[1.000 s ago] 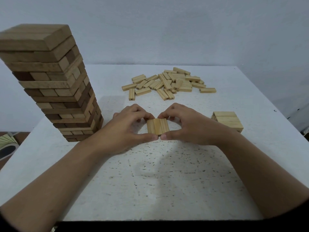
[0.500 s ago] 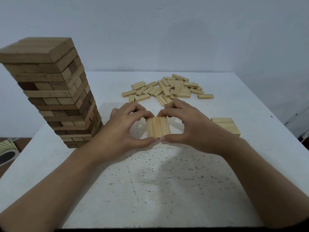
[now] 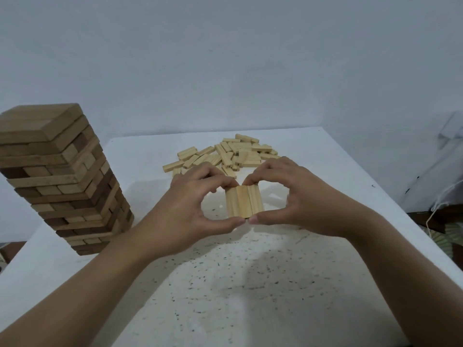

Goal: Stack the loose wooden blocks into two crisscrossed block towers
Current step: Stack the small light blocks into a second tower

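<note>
A row of three pale wooden blocks [image 3: 244, 201] lies side by side, long edges touching, at the middle of the white speckled table [image 3: 250, 284], with the blocks running near to far. Both hands pinch it. The left hand [image 3: 185, 211] comes in from the near left, its thumb pressed against the near end of the row and its curled fingers hooked over the far end. The right hand [image 3: 303, 204] mirrors it from the near right, thumb on the near end and fingers bent over the far end. The two thumb tips almost meet below the blocks, and the fingertips come close together above them, so the hands form a ring around the row. Whether the row rests on the table or is held just above it cannot be told. Beyond the hands, toward the far edge, a pile of loose blocks [image 3: 233, 151] of the same pale wood lies scattered and overlapping. Well to the left stands a tall tower [image 3: 62, 176] of larger, darker blocks in crisscrossed layers, its upper layers slightly offset. A plain pale wall [image 3: 225, 58] rises behind the table, and a white cord [image 3: 437, 214] hangs past its right edge.
</note>
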`<action>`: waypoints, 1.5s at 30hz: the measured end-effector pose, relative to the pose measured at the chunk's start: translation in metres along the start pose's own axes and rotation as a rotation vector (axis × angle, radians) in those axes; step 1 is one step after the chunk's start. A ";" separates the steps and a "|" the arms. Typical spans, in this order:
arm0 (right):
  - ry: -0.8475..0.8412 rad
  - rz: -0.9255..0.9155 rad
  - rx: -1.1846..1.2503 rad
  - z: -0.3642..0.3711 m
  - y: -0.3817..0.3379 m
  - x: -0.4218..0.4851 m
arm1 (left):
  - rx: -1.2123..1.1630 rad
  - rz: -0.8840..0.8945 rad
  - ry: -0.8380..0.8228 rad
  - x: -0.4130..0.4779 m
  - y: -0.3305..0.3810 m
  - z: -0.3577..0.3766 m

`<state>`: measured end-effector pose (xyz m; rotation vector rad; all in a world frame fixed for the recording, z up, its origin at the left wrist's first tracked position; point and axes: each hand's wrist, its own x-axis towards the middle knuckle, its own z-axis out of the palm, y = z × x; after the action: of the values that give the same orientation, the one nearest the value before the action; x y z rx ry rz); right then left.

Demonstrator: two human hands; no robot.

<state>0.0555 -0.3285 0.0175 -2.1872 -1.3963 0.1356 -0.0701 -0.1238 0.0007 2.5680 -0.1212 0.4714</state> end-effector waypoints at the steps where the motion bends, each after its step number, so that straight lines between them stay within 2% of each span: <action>1: 0.000 0.016 0.012 -0.004 0.005 -0.003 | -0.014 -0.003 -0.007 0.005 0.004 0.003; 13: -0.055 0.223 0.175 -0.046 0.075 -0.033 | -0.116 -0.072 -0.156 0.072 0.041 0.050; 45: -0.079 0.284 0.235 -0.042 0.093 -0.038 | -0.083 -0.107 -0.191 0.078 0.045 0.071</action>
<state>0.1286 -0.4076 0.0000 -2.1868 -1.0419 0.4689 0.0168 -0.1978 -0.0073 2.5174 -0.0685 0.1775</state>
